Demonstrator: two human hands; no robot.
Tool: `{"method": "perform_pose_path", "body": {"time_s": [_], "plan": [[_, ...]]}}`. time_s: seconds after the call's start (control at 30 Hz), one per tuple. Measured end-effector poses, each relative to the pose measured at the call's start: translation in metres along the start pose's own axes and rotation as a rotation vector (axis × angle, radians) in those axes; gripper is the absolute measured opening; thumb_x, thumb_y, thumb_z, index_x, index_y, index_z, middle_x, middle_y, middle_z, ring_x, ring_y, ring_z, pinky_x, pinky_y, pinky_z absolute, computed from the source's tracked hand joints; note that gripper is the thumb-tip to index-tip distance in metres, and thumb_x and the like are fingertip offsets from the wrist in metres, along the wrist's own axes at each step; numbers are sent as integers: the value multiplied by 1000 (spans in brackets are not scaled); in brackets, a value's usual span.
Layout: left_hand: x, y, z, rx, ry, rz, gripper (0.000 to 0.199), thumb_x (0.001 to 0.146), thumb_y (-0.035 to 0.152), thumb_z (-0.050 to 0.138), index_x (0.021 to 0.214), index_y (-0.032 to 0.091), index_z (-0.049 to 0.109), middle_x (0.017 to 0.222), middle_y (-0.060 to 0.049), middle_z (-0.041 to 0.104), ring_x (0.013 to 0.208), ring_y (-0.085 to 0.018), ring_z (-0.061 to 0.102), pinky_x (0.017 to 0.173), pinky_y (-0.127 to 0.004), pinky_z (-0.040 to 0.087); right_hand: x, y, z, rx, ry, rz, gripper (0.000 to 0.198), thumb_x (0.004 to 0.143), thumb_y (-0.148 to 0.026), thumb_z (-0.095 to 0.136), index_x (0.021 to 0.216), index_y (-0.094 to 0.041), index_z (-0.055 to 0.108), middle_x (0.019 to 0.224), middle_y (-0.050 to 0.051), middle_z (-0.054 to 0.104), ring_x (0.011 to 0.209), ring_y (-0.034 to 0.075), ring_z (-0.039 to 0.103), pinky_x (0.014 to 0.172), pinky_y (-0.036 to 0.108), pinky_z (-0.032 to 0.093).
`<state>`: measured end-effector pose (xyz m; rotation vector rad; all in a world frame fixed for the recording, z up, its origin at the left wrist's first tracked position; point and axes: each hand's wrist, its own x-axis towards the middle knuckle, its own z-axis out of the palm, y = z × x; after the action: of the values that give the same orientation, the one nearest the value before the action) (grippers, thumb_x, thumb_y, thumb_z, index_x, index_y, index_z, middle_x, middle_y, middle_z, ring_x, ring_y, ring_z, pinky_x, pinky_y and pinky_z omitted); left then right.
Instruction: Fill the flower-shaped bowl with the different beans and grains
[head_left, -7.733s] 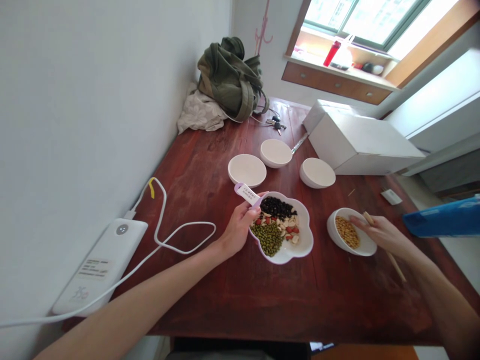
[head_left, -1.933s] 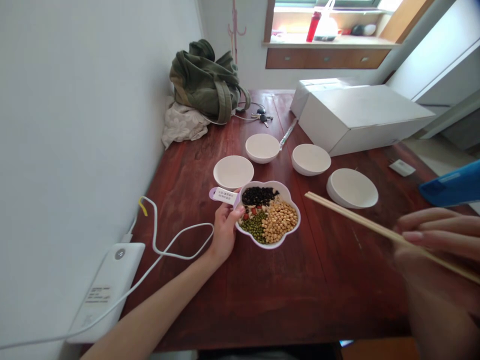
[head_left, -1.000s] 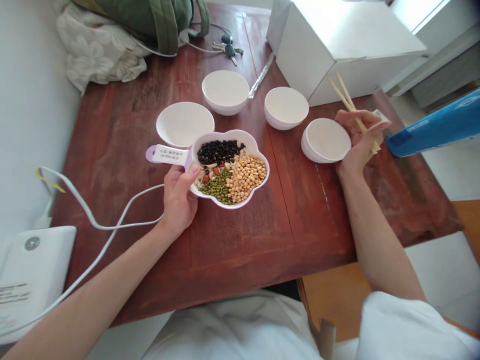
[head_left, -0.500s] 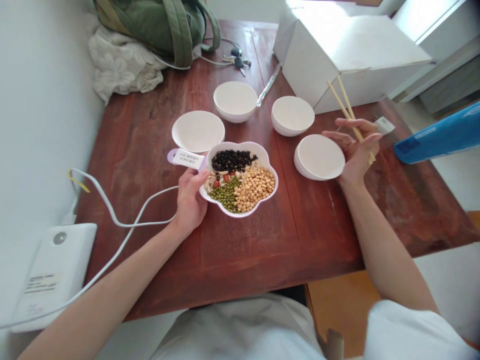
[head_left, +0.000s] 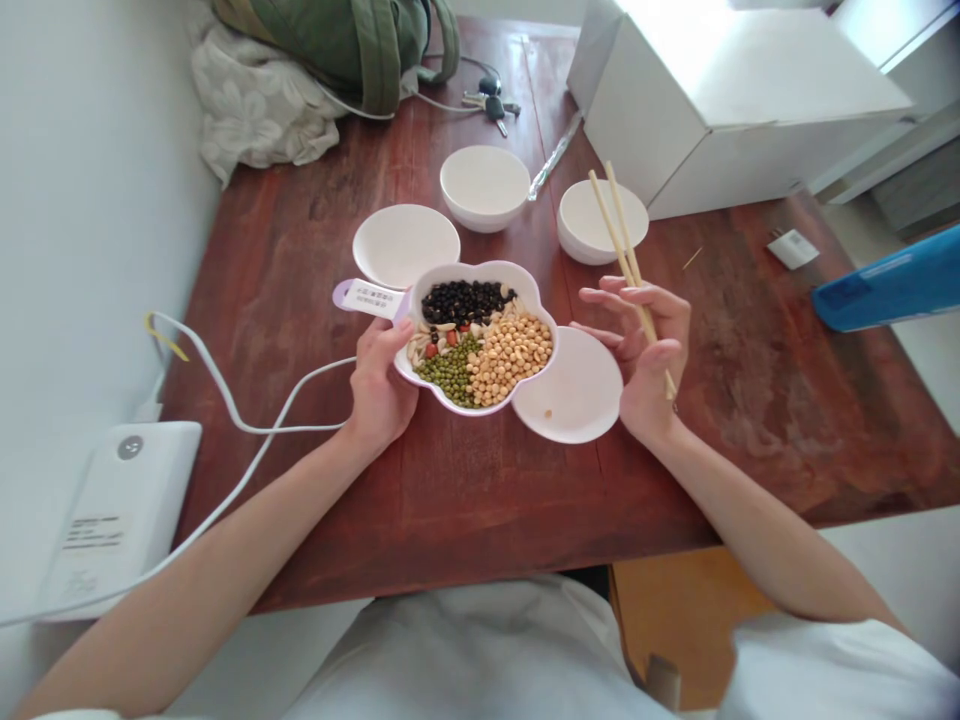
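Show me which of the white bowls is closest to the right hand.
The front bowl, between the scalloped dish and the right hand; the other three bowls stand farther back.

From here I see a reddish wooden table (head_left: 480,500) carrying three white bowls (head_left: 484,185), some keys (head_left: 491,108), a large white box (head_left: 652,125), a shiny strip (head_left: 555,157) and (over right) a white plug (head_left: 793,250)

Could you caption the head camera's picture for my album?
Left hand holding a flower-shaped bowl of beans, right hand holding chopsticks.
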<state>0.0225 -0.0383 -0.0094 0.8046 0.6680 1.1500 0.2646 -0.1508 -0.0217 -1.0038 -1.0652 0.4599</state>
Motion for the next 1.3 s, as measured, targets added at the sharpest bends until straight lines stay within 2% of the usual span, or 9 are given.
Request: {"method": "perform_pose_path", "body": {"time_s": [0.2, 0.37, 0.57, 0.8, 1.03, 1.1, 1.17, 1.23, 1.3], "plan": [[-4, 5, 2, 26, 41, -46, 30, 78, 40, 90, 101, 23, 80, 109, -7, 86, 131, -41, 74, 111, -49, 64, -15, -11, 6, 43, -115, 43, 50, 98, -76, 68, 137, -45, 70, 147, 4, 66, 133, 32, 72, 99, 54, 75], [-11, 14, 2, 40, 103, -161, 45, 82, 39, 86, 122, 21, 81, 110, -9, 87, 128, -40, 77, 110, -49, 64, -25, -8, 4, -47, -102, -33, 53, 105, -72, 59, 146, -40, 67, 148, 10, 63, 133, 35, 73, 95, 57, 76], [-15, 18, 2, 68, 59, -153, 60, 85, 38, 80, 142, 19, 75, 122, -11, 86, 127, -40, 78, 110, -51, 63, -34, -4, 3, -54, -71, -50, 55, 105, -69, 60, 149, -36, 66, 150, 11, 60, 130, 35, 73, 92, 55, 76], [-11, 9, -1, 40, 1, -88, 60, 83, 40, 84, 139, 20, 76, 123, -10, 86, 129, -38, 77, 112, -49, 61, -53, -13, 23, 97, -82, 165, 53, 102, -72, 65, 145, -41, 62, 162, 6, 59, 149, 31, 62, 121, 58, 59], [-10, 9, 0, 14, -11, -30, 55, 81, 42, 83, 131, 19, 78, 124, -10, 86, 130, -38, 77, 112, -49, 61, -65, -18, 41, 187, -176, 216, 66, 98, -74, 70, 154, -45, 53, 179, 5, 45, 163, 35, 49, 123, 64, 55], [-10, 11, -1, 1, -10, -24, 52, 81, 42, 83, 127, 18, 79, 124, -10, 86, 130, -38, 77, 113, -49, 61, -55, -17, 38, 148, -114, 169, 63, 96, -75, 72, 148, -43, 57, 172, 5, 52, 159, 32, 53, 124, 61, 55], [-11, 12, -1, -13, -22, -36, 50, 82, 41, 83, 126, 19, 79, 125, -10, 86, 130, -38, 77, 114, -49, 60, -39, -16, 31, 87, 4, 84, 52, 97, -72, 74, 134, -37, 68, 152, 6, 66, 146, 29, 63, 118, 55, 59], [-12, 13, -1, -21, -38, -61, 50, 83, 42, 82, 127, 19, 78, 127, -10, 86, 130, -38, 77, 114, -50, 60, -21, -16, 20, 43, 107, -5, 39, 99, -67, 75, 113, -30, 76, 121, 6, 74, 118, 27, 74, 101, 49, 65], [-13, 14, -1, -20, -50, -95, 51, 83, 43, 81, 128, 19, 78, 128, -10, 85, 130, -39, 77, 114, -51, 60, -5, -17, 8, 35, 172, -45, 38, 100, -65, 75, 96, -27, 78, 94, 4, 72, 90, 24, 75, 82, 45, 65]]}}
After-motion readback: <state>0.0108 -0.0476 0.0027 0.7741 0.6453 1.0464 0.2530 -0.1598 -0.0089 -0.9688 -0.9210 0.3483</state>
